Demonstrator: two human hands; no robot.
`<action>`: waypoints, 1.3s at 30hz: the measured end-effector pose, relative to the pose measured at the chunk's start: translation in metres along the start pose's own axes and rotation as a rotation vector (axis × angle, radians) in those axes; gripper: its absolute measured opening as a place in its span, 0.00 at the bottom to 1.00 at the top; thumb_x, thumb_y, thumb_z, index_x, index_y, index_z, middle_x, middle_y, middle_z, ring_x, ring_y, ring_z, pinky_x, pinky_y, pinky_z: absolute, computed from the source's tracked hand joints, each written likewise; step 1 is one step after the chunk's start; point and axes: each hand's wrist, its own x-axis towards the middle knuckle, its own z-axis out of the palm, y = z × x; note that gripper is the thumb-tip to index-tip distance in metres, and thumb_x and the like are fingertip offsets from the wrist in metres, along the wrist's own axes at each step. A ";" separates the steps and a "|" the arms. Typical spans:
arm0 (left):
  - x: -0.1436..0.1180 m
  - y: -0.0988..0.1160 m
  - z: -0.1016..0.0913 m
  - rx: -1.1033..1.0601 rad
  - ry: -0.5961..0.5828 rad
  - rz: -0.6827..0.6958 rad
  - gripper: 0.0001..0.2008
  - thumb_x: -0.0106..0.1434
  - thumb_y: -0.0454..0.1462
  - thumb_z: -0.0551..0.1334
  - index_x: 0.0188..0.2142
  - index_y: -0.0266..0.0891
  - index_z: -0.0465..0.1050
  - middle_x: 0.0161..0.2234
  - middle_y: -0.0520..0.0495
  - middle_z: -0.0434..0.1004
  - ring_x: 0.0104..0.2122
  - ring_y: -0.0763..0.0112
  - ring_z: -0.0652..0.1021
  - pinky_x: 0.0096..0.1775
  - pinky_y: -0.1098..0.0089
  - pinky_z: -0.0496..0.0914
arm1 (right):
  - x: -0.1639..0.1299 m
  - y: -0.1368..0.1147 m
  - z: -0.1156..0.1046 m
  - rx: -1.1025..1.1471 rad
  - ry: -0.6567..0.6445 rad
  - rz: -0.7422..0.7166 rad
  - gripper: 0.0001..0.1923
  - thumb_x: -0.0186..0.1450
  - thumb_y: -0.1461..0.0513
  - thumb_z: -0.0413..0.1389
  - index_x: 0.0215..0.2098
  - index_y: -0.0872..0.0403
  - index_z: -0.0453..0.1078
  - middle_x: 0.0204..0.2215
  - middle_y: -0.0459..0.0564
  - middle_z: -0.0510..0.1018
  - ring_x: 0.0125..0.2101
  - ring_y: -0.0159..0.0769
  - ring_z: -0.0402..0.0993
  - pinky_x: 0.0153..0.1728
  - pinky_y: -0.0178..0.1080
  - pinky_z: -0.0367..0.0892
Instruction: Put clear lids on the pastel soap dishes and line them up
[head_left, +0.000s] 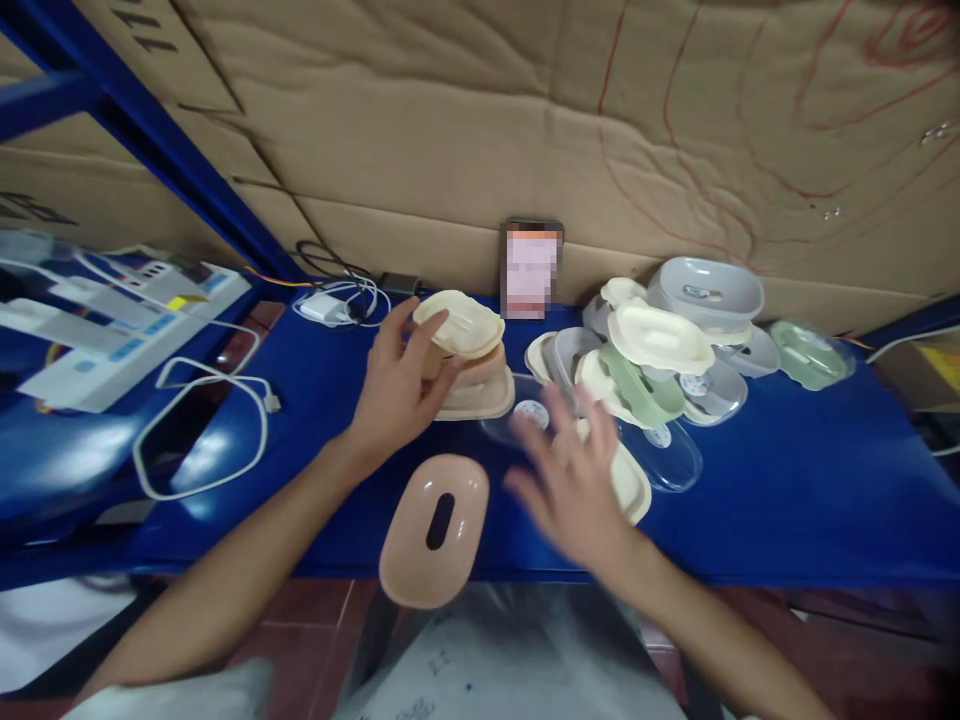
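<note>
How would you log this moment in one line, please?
left hand: touching cream tray; right hand: open, blurred, near clear lid; pink dish: at table's front edge

1. A phone [532,270] stands upright, its screen too blurred to read.
2. Behind the phone rises brown cardboard [450,120], with curved red lines to the phone's right.
3. A black adapter [401,285] sits just left of the phone; a white charger [324,308] lies farther left.
4. Well left of the phone lies a power strip [75,385].
5. Beneath the phone spreads the blue table [810,480].
</note>
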 end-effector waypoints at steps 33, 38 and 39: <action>-0.016 0.066 -0.016 0.018 0.029 0.785 0.06 0.72 0.34 0.65 0.47 0.40 0.78 0.46 0.44 0.86 0.43 0.62 0.85 0.47 0.59 0.80 | -0.169 0.347 -0.117 -0.358 0.243 0.906 0.32 0.59 0.44 0.72 0.56 0.50 0.77 0.50 0.63 0.76 0.60 0.59 0.70 0.57 0.59 0.68; -0.022 0.076 -0.018 -0.198 -0.119 0.617 0.21 0.73 0.36 0.67 0.63 0.46 0.72 0.52 0.43 0.86 0.46 0.59 0.86 0.48 0.56 0.82 | -0.172 0.289 -0.123 -0.212 0.784 0.846 0.35 0.54 0.34 0.71 0.52 0.41 0.78 0.47 0.60 0.79 0.46 0.60 0.80 0.45 0.62 0.71; -0.021 0.080 -0.018 -0.262 -0.190 0.572 0.29 0.73 0.39 0.68 0.70 0.48 0.66 0.56 0.40 0.84 0.51 0.56 0.85 0.51 0.54 0.82 | -0.164 0.267 -0.122 -0.128 0.884 0.759 0.39 0.50 0.34 0.73 0.54 0.38 0.77 0.47 0.60 0.79 0.46 0.61 0.80 0.43 0.63 0.70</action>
